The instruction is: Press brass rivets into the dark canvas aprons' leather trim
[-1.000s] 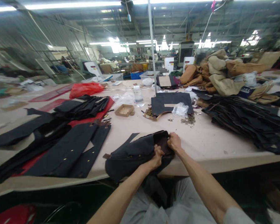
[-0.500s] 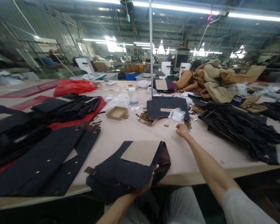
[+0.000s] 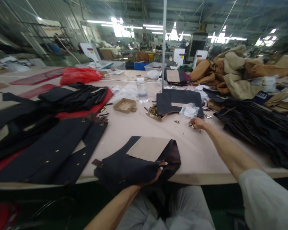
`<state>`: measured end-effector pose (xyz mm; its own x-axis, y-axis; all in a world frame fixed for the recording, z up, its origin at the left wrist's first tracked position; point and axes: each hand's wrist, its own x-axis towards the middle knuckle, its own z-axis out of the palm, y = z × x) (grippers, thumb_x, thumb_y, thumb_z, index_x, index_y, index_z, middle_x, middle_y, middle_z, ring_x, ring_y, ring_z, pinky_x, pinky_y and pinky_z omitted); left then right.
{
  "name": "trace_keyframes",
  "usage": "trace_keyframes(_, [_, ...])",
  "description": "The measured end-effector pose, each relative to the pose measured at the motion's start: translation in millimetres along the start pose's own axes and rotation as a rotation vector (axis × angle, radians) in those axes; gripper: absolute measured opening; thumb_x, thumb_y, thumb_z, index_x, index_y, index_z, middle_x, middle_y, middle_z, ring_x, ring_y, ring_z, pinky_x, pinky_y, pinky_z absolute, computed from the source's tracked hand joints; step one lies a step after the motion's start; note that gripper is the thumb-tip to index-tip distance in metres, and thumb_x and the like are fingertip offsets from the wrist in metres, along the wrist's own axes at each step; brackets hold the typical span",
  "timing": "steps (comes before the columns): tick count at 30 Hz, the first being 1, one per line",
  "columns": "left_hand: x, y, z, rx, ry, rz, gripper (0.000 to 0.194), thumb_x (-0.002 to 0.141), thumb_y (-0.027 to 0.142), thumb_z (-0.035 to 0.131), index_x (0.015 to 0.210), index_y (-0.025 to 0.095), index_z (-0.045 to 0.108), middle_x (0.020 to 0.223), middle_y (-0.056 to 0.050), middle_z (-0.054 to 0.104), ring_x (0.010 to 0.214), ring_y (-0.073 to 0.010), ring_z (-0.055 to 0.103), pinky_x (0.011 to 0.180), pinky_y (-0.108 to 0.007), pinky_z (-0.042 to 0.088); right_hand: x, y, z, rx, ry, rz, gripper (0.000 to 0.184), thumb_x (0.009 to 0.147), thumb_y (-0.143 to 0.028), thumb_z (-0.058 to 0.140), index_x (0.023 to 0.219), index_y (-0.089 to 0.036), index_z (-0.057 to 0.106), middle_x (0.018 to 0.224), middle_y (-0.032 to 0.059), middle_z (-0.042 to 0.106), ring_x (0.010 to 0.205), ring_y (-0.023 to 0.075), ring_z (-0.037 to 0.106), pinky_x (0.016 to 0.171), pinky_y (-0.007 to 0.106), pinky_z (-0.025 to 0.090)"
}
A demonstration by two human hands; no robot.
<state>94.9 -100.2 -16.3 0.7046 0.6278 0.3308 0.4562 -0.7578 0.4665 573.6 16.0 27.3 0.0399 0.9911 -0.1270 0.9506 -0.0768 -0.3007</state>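
Note:
At the table's front edge, my left hand (image 3: pixel 161 166) reaches under a dark fabric piece (image 3: pixel 132 163) with a beige patch and a brown lining. Its fingertips curl over the fabric's right side; the rest of the hand is covered. Farther out, my right hand (image 3: pixel 197 123) is down at a small scatter of metal fittings (image 3: pixel 201 130), with its fingers bent together. What lies between those fingers is too small to make out. Just behind it a clear plastic bag (image 3: pixel 189 110) rests on another dark panel (image 3: pixel 177 97). Beside that panel stands a carton of brass-coloured fittings (image 3: pixel 155 111).
Dark panels with metal studs (image 3: pixel 50 153) cover the left side, partly on red sheeting. A shallow box of small pieces (image 3: pixel 124 105) and a clear bottle (image 3: pixel 142 91) stand mid-table near an upright pole (image 3: pixel 163 48). Stacked dark pieces (image 3: pixel 256 127) and tan fabric (image 3: pixel 237 70) fill the right.
My right hand has gone from a closed fist near the plastic bag to bent fingers at the metal fittings. My left hand keeps hold of the fabric. The view has tilted downward.

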Motion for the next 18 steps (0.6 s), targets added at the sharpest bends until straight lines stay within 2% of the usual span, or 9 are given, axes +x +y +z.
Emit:
trace_keyframes(3, [1, 9, 2.6, -0.104, -0.044, -0.028, 0.031, 0.085, 0.020, 0.061, 0.113, 0.027, 0.073, 0.120, -0.002, 0.072, 0.117, -0.0222, 0.063, 0.112, -0.038, 0.045, -10, -2, 0, 0.013, 0.024, -0.019, 0.020, 0.064, -0.002, 0.059, 0.076, -0.010, 0.073, 0.074, 0.0073, 0.069, 0.068, 0.0145, 0.056, 0.064, 0.022, 0.034])
trace_keyframes(6, [4, 12, 2.8, -0.218, -0.101, -0.080, 0.028, 0.084, 0.020, 0.062, 0.110, 0.024, 0.073, 0.123, -0.004, 0.070, 0.121, -0.0225, 0.060, 0.117, -0.040, 0.039, -29, -14, 7, 0.050, 0.226, -0.059, 0.021, 0.077, -0.004, 0.056, 0.085, -0.006, 0.075, 0.087, 0.0140, 0.071, 0.076, 0.0130, 0.057, 0.071, 0.025, 0.035])
trace_keyframes(8, [5, 14, -0.7, -0.275, -0.133, -0.132, 0.028, 0.085, 0.022, 0.062, 0.111, 0.024, 0.073, 0.126, -0.004, 0.069, 0.124, -0.0229, 0.058, 0.120, -0.041, 0.034, -53, -34, 16, 0.069, 0.325, -0.092, 0.025, 0.083, -0.006, 0.053, 0.096, -0.006, 0.074, 0.100, 0.0175, 0.069, 0.086, 0.0151, 0.058, 0.077, 0.028, 0.037])
trace_keyframes(10, [6, 18, -7.0, -0.305, -0.127, -0.209, 0.026, 0.086, 0.026, 0.065, 0.110, 0.025, 0.074, 0.127, -0.003, 0.069, 0.128, -0.0249, 0.054, 0.123, -0.044, 0.026, -88, -66, 30, 0.108, 0.378, -0.145, 0.025, 0.085, -0.008, 0.053, 0.101, -0.010, 0.072, 0.102, 0.0156, 0.069, 0.089, 0.0177, 0.058, 0.080, 0.029, 0.040])
trace_keyframes(12, [8, 25, -14.1, -0.329, -0.109, -0.271, 0.024, 0.085, 0.031, 0.067, 0.107, 0.027, 0.076, 0.127, -0.002, 0.069, 0.135, -0.0278, 0.047, 0.125, -0.046, 0.021, -129, -106, 50, 0.234, 0.422, -0.236, 0.024, 0.087, -0.011, 0.052, 0.102, -0.015, 0.070, 0.093, 0.0097, 0.069, 0.082, 0.0180, 0.058, 0.077, 0.029, 0.043])
trace_keyframes(15, [12, 35, -22.8, -0.369, -0.087, -0.309, 0.029, 0.084, 0.038, 0.070, 0.110, 0.026, 0.075, 0.123, -0.004, 0.070, 0.135, -0.0297, 0.045, 0.122, -0.046, 0.025, -182, -168, 84, 0.419, 0.386, -0.387, 0.025, 0.089, -0.013, 0.049, 0.105, -0.020, 0.068, 0.093, 0.0064, 0.066, 0.082, 0.0190, 0.060, 0.078, 0.030, 0.047])
trace_keyframes(18, [17, 38, -27.8, -0.447, -0.091, -0.383, 0.034, 0.082, 0.041, 0.073, 0.111, 0.024, 0.073, 0.119, -0.006, 0.071, 0.128, -0.0286, 0.050, 0.118, -0.045, 0.032, -207, -211, 112, 0.407, 0.383, -0.475, 0.028, 0.089, -0.011, 0.046, 0.106, -0.019, 0.067, 0.097, 0.0085, 0.063, 0.085, 0.0190, 0.058, 0.077, 0.028, 0.047])
